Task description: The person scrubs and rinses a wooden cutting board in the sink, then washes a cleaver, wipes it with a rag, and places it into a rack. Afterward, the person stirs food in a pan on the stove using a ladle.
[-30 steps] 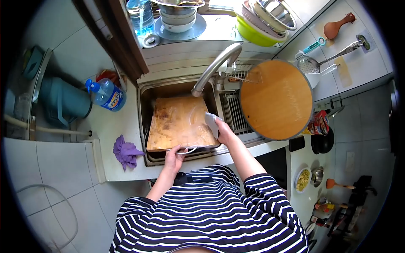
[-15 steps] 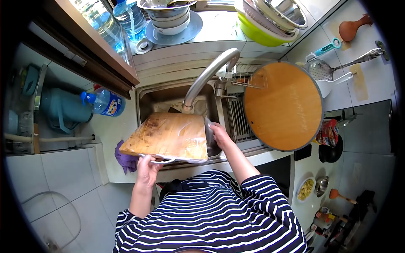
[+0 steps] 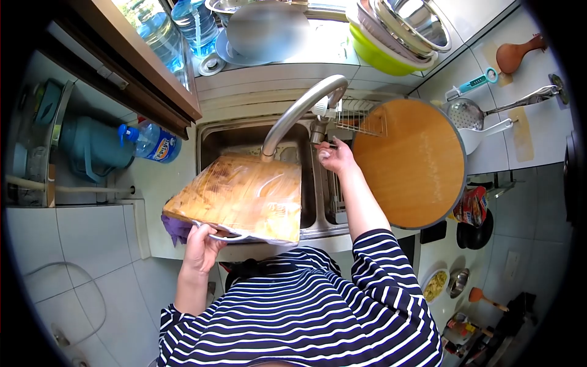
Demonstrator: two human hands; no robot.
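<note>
A thick wooden cutting board (image 3: 244,196) lies tilted over the front of the steel sink (image 3: 312,208), its surface wet and shiny. My left hand (image 3: 200,249) is closed around the metal handle (image 3: 229,236) on the board's near edge. The tap spout (image 3: 293,116) curves down to the board's far edge. At the base of the tap, my right hand (image 3: 336,158) has its fingers curled at the tap lever (image 3: 322,145), which they partly cover. Beneath the board's left corner sits a purple cloth (image 3: 176,229).
A round wooden board (image 3: 409,165) leans over the drainer right of the sink, beside a wire rack (image 3: 364,116). A blue detergent bottle (image 3: 156,144) stands on the left counter. Stacked basins (image 3: 391,43) fill the sill's right side. Utensils hang on the right wall.
My right hand has left the board's right side and moved up to the tap lever. The board has shifted slightly toward me and looks shinier. My left hand still grips its handle.
</note>
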